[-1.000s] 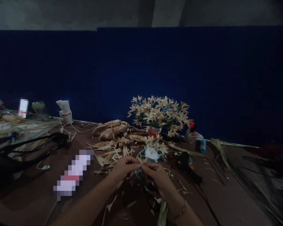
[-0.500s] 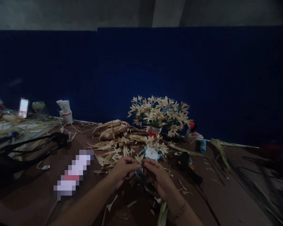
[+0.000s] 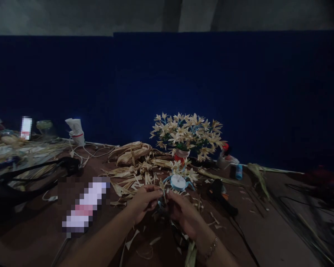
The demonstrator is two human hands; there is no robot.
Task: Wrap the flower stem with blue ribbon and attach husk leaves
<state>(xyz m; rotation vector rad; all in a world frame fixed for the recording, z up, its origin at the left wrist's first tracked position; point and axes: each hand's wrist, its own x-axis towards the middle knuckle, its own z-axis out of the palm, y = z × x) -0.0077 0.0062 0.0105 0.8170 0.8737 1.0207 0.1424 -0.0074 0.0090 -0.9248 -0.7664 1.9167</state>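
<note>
Near the middle of the table my left hand (image 3: 143, 203) is closed, its thumb and fingers pinching a small pale husk flower (image 3: 161, 184). My right hand (image 3: 183, 215), a bracelet on its wrist, meets it at the flower's base. Its fingers are curled and pressed together, but what they grip is too dark to make out. A bit of light blue material shows just below the fingertips. Right behind the hands lies a light blue roll of tape (image 3: 178, 182), with several finished husk flowers (image 3: 185, 170) around it.
A bouquet of husk flowers (image 3: 186, 129) stands in a red pot (image 3: 180, 155). Dried corn husks (image 3: 133, 152) are piled to its left. A black glue gun (image 3: 222, 196) with a cord lies right. Left are a pixelated phone-like object (image 3: 85, 207) and a black strap (image 3: 69, 165). Scraps litter the table.
My right hand has shifted slightly left and down, its fingers curling in more beside the flower. My left hand keeps its pinch, and the view has moved very slightly.
</note>
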